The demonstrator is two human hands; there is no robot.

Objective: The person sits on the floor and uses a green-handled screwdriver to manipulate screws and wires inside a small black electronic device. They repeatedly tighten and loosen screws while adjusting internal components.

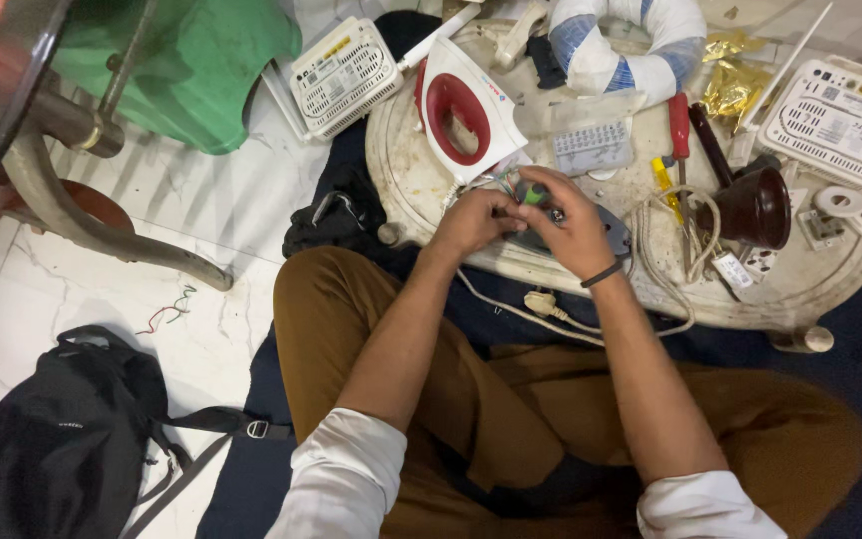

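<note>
On the round tabletop, both hands work on the grey iron base. Left hand pinches its wires; right hand holds a green screwdriver. White iron cover lies off (not yet back on).

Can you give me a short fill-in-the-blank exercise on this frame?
1. Both hands work on the grey iron base lying on a round ____ table.
2. The right hand has a green-handled ____ in its grip.
3. The iron's white and ____ cover stands behind the left hand.
4. A ____ backpack lies on the floor.

Missing words: white; screwdriver; red; black
</note>
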